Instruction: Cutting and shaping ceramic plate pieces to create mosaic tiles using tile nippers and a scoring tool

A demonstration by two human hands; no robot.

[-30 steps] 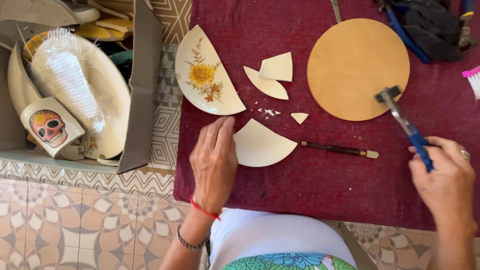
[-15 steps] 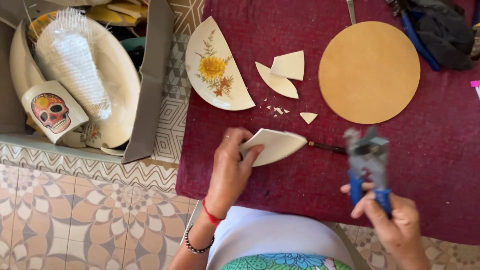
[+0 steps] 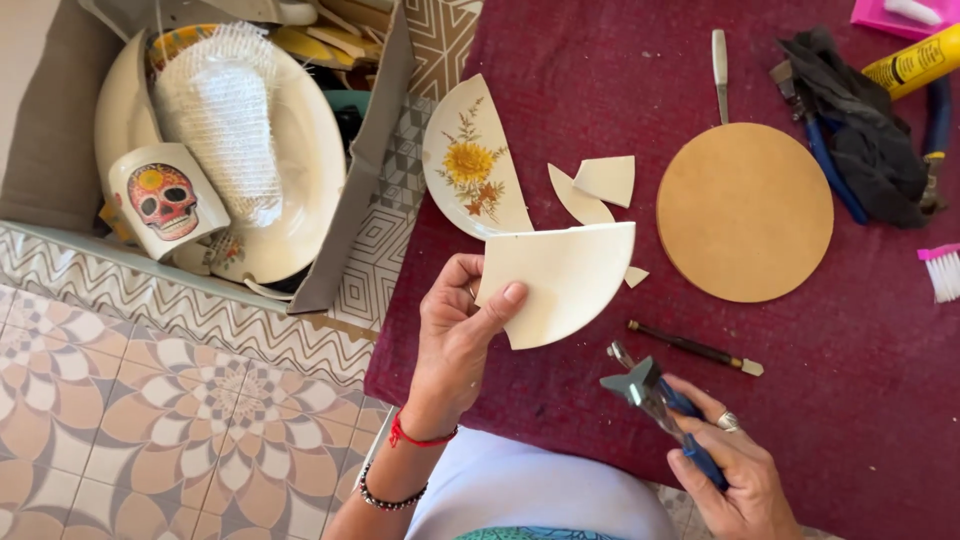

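Left hand now clamps the cream plate shard, lifted off the maroon tabletop since a second ago. Right hand, closed around blue-handled nippers, has drawn in beside it; cutting appears imminent. Floral shard lies beyond.

Patterned floor tiles — beige, floral motif; table under maroon cloth — even daylight.
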